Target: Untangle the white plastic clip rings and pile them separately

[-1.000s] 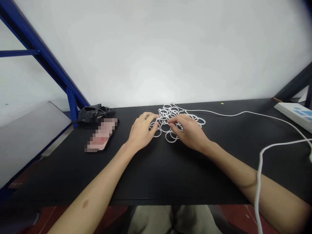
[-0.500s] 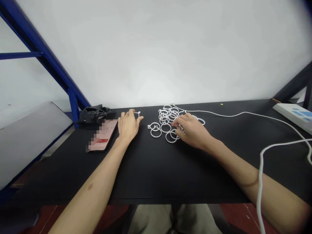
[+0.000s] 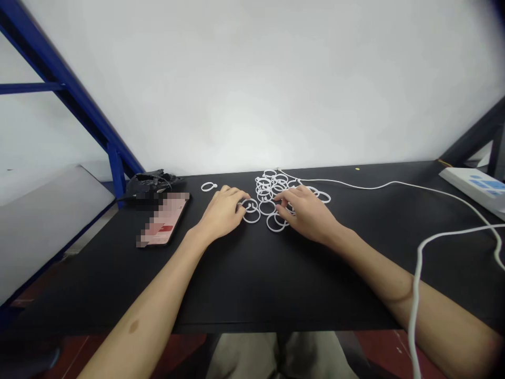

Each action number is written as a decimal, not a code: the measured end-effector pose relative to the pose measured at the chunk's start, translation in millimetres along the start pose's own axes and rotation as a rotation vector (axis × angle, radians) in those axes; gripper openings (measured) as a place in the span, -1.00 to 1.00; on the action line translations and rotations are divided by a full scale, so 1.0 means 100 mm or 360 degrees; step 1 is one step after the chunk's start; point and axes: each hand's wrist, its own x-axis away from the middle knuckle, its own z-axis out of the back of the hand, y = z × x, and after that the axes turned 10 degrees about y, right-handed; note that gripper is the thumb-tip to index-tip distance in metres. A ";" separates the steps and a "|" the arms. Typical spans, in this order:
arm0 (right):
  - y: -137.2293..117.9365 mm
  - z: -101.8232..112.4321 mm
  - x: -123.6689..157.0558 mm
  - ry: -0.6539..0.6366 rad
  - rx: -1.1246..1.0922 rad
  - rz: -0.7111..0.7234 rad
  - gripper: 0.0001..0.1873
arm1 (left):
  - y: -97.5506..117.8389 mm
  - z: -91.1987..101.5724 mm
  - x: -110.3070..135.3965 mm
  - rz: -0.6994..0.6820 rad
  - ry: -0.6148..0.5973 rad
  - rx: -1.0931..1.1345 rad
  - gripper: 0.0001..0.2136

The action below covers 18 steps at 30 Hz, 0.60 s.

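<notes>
Several white rings with small eyelets, like curtain rings (image 3: 267, 208), lie in a loose pile on the black table (image 3: 252, 284). My left hand (image 3: 224, 210) is at the pile's left edge, its thumb and forefinger apart around the eyelet side of a ring (image 3: 251, 221). Whether they touch it is unclear. Over the pile's right part rests my right hand (image 3: 305, 210), fingers bent and thumb apart from the forefinger; the rings under it are partly hidden. A single ring (image 3: 207, 187) lies by itself behind my left hand.
To the left lie a phone (image 3: 175, 218) and crumpled black plastic (image 3: 152, 182). A white cable (image 3: 366, 188) runs from the pile to the right and crosses in front of my right forearm. A white box (image 3: 475, 187) sits at the right edge. Behind stands a pale wall (image 3: 252, 95).
My left hand has let go of a ring at the back left and moved right to the pile's edge. My right hand has stayed over the pile, its fingers slightly shifted.
</notes>
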 end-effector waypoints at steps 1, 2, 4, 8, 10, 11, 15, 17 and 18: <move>-0.01 -0.01 0.00 -0.0001 -0.0024 0.0003 -0.85 | 0.03 0.00 0.01 -0.0018 -0.0014 0.0027 -0.69; -0.01 -0.01 0.01 -0.0001 -0.0050 0.0010 -0.86 | 0.06 0.01 0.02 -0.0034 -0.0022 0.0055 -0.68; -0.01 -0.03 0.02 -0.0005 -0.0104 0.0031 -0.87 | 0.09 0.00 0.03 -0.0061 -0.0026 0.0102 -0.68; -0.01 -0.06 0.03 -0.0027 -0.0167 0.0036 -0.87 | 0.10 -0.04 0.03 -0.0061 0.0013 0.0148 -0.78; -0.01 -0.06 0.04 -0.0039 -0.0184 0.0027 -0.87 | 0.10 -0.07 0.03 -0.0027 0.0050 0.0119 -0.82; -0.01 -0.07 0.04 -0.0043 -0.0192 0.0024 -0.87 | 0.09 -0.08 0.03 -0.0004 0.0068 0.0092 -0.83; -0.02 -0.07 0.04 -0.0042 -0.0222 0.0029 -0.88 | 0.08 -0.11 0.04 0.0090 0.0123 -0.0015 -0.89; -0.01 -0.07 0.04 -0.0049 -0.0237 0.0028 -0.88 | 0.07 -0.11 0.04 0.0102 0.0127 -0.0032 -0.92; -0.01 -0.08 0.04 -0.0057 -0.0243 0.0025 -0.88 | 0.07 -0.11 0.04 0.0093 0.0124 -0.0034 -0.92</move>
